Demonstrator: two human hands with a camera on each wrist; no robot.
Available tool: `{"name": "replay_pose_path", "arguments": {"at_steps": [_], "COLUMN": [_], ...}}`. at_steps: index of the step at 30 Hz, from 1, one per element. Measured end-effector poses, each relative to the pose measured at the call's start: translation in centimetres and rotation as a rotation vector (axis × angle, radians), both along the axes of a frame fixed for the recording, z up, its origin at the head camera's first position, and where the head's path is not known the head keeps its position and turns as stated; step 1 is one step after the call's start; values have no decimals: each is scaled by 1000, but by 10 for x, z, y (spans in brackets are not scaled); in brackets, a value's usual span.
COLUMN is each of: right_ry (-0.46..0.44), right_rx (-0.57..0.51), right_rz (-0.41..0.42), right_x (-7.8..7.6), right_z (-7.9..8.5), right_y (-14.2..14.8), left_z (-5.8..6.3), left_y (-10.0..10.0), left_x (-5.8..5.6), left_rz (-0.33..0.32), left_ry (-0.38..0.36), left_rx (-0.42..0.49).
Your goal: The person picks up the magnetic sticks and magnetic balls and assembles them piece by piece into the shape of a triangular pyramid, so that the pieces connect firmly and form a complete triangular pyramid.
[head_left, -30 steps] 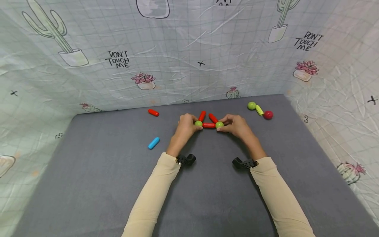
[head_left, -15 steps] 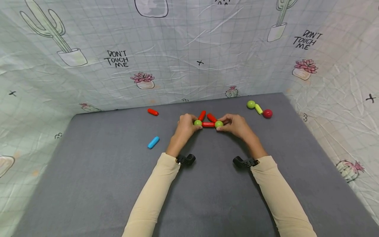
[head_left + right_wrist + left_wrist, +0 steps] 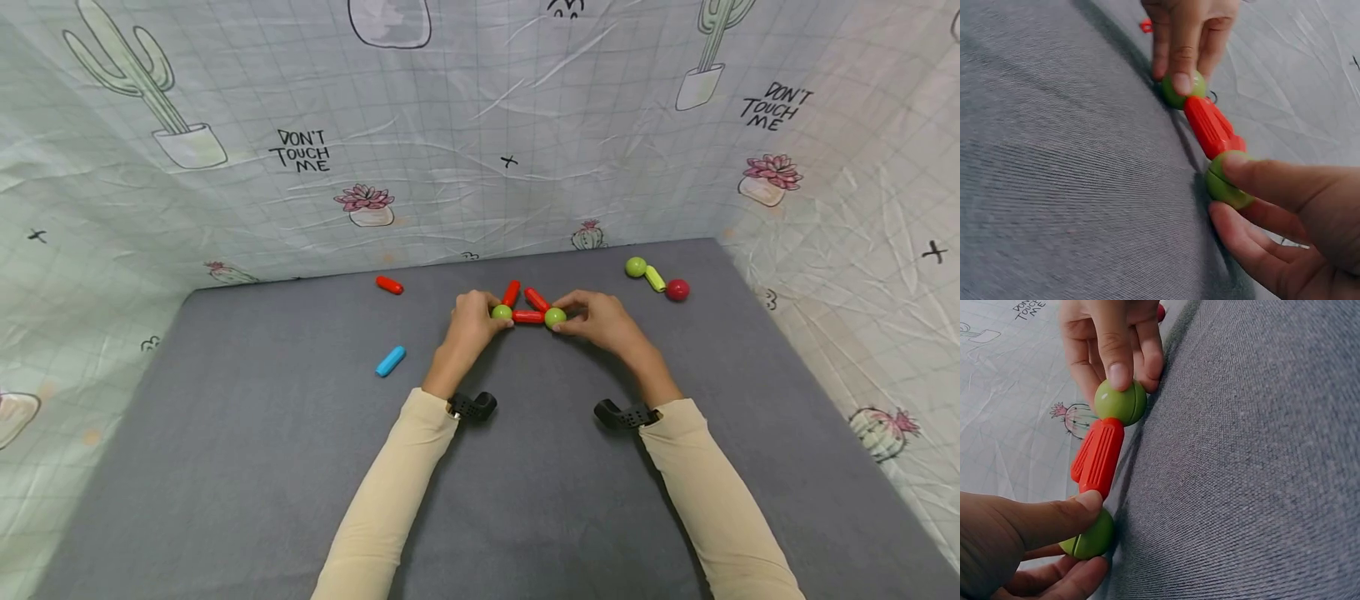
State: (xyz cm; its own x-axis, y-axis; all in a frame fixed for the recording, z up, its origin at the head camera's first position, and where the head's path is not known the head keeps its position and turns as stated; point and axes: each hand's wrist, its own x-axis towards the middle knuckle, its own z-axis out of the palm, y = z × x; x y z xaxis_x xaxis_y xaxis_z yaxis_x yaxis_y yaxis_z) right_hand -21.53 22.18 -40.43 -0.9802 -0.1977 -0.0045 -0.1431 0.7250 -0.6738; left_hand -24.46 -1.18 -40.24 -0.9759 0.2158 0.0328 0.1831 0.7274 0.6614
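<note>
Two light-green balls are joined by a short red rod [image 3: 528, 317] lying between them. My left hand [image 3: 468, 323] pinches the left green ball [image 3: 1090, 537], its thumb on the end nearest the rod. The right green ball [image 3: 1229, 181] is held between the thumb and fingers of my right hand [image 3: 602, 323]. From each ball another red rod slants away towards the back: the left one [image 3: 512, 292] and the right one [image 3: 536, 299], their far ends close together but apart. In both wrist views these rods are partly hidden behind the joining rod.
On the grey table [image 3: 225, 433], a loose red rod [image 3: 389, 285] and a blue rod [image 3: 391, 362] lie to the left. At the back right, a yellow-green rod [image 3: 655, 279] sits between a green ball [image 3: 635, 267] and a dark red ball [image 3: 677, 290]. A printed cloth [image 3: 450, 125] hangs behind.
Both hands keep their pinch on the green balls. My right wrist has shifted slightly to the right; the joined pieces stay almost where they were.
</note>
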Motion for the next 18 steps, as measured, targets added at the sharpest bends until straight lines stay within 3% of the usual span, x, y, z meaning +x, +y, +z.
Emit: {"name": "replay_pose_path", "arguments": {"at_steps": [18], "right_ry": [86], "right_rx": [41], "right_rz": [-41], "right_x": [2], "right_z": [5], "right_y": [-11], "left_z": [3], "left_y": [-3], "left_x": [0], "left_rz": [-10], "left_ry": [16], "left_rx": [-49]}}
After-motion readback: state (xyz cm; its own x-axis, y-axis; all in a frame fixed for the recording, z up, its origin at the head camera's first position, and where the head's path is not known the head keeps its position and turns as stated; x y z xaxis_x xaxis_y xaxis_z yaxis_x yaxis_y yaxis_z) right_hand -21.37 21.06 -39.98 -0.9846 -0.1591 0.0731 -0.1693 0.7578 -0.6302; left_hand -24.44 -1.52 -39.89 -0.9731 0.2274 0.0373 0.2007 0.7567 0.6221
